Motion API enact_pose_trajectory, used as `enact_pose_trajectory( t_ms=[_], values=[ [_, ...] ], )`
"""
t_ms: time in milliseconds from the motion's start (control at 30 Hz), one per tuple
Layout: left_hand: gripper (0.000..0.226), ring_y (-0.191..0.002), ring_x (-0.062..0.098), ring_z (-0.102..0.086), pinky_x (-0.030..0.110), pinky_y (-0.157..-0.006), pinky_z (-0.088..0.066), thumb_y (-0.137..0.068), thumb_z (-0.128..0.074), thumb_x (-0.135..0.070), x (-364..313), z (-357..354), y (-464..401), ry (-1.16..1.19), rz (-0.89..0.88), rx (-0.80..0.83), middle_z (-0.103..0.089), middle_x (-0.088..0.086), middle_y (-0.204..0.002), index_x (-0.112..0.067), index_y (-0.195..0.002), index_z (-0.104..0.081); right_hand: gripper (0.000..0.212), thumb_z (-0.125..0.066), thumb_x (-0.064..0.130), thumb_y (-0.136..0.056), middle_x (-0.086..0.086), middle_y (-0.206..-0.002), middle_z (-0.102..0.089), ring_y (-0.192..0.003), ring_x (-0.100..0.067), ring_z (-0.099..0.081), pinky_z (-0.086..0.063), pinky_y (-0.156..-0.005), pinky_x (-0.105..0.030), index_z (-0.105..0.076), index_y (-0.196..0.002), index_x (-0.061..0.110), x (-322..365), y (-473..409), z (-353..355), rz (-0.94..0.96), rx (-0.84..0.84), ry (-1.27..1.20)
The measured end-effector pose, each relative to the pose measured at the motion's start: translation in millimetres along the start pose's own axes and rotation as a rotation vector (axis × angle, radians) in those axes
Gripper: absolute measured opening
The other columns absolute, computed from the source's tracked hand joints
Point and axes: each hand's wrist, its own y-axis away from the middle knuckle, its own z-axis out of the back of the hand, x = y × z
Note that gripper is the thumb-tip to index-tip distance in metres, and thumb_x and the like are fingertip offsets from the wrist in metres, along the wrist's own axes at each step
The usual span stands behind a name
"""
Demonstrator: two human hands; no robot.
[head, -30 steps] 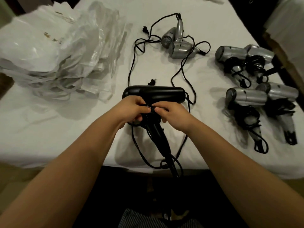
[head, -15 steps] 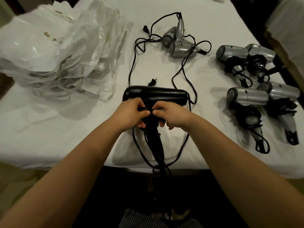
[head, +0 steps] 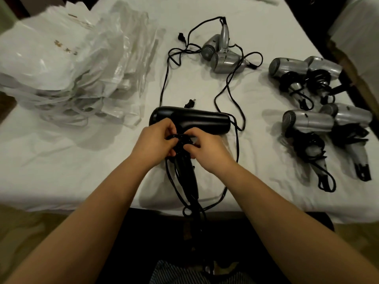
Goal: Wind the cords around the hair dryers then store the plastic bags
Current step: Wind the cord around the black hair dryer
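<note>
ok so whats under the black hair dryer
The black hair dryer lies on the white sheet, its cord looping beside it. Both hands, left hand and right hand, cover the handle top, hiding what lies beneath.

Setting: likely hotel housekeeping or supply room; you stand at bench draped in white sheet. Evidence: six near-identical compact silver hair dryers in batches, four at right already cord-wrapped, two at centre back unwound; one black hair dryer before you; stack of printed white plastic bags at left. Dim light, dark floor beyond bench edge.
</note>
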Motion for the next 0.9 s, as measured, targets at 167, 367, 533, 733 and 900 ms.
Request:
enact_pose_trajectory(
  t_ms=[167,367,533,733,900],
  values=[
    [0.011,-0.067,0.010,-0.062,0.023,-0.067,-0.049,-0.087,-0.062,-0.017,1.0,-13.8,14.9,-0.028,-0.039,-0.118,-0.062,-0.008,-0.075,-0.025,-0.082,-0.057,0.026,-0.051,0.030,-0.094,-0.009,-0.096,-0.066,-0.090,-0.028,-0.061,-0.050,-0.073,-0.039,-0.051,-0.115,0.014,6.2,0.1,-11.2,-0.016,-0.191,0.173],
    [0.023,-0.073,0.016,-0.059,0.025,-0.063,-0.043,-0.092,-0.058,-0.025,4.0,-12.0,-0.2,0.138,0.173,-0.084,-0.064,-0.001,-0.072,-0.018,-0.071,-0.067,0.022,-0.045,0.029,-0.096,-0.005,-0.099,-0.063,-0.090,-0.024,-0.058,-0.039,-0.062,-0.032,-0.046,-0.113,0.014,-0.5,4.0,-18.3,0.018,-0.230,0.310],
    [0.035,-0.067,0.023,-0.059,0.035,-0.061,-0.047,-0.087,-0.064,-0.034,-9.1,-16.3,-13.7,0.076,0.253,-0.008,-0.063,0.013,-0.070,-0.002,-0.074,-0.067,0.021,-0.046,0.023,-0.096,-0.008,-0.099,-0.060,-0.087,-0.024,-0.056,-0.043,-0.062,-0.036,-0.049,-0.112,0.010,-3.0,4.2,-21.8,0.121,-0.256,0.334],
    [0.028,-0.073,0.019,-0.058,0.033,-0.072,-0.047,-0.091,-0.059,-0.031,-15.7,-22.0,-20.7,0.130,0.265,-0.083,-0.058,0.000,-0.069,-0.016,-0.068,-0.056,0.027,-0.050,0.019,-0.093,-0.009,-0.105,-0.058,-0.091,-0.024,-0.057,-0.050,-0.074,-0.039,-0.050,-0.120,0.015,0.3,0.4,-18.8,0.093,-0.280,0.134],
    [0.020,-0.077,0.011,-0.048,0.024,-0.068,-0.035,-0.095,-0.053,-0.034,-15.2,-34.4,-11.9,-0.154,0.113,-0.101,-0.052,-0.004,-0.084,-0.014,-0.095,-0.051,0.080,-0.062,0.028,-0.085,-0.008,-0.138,-0.029,-0.109,-0.029,-0.051,-0.048,-0.089,-0.043,-0.011,-0.147,0.025,-3.2,20.9,-42.9,-0.168,-0.142,-0.028]
  ],
)
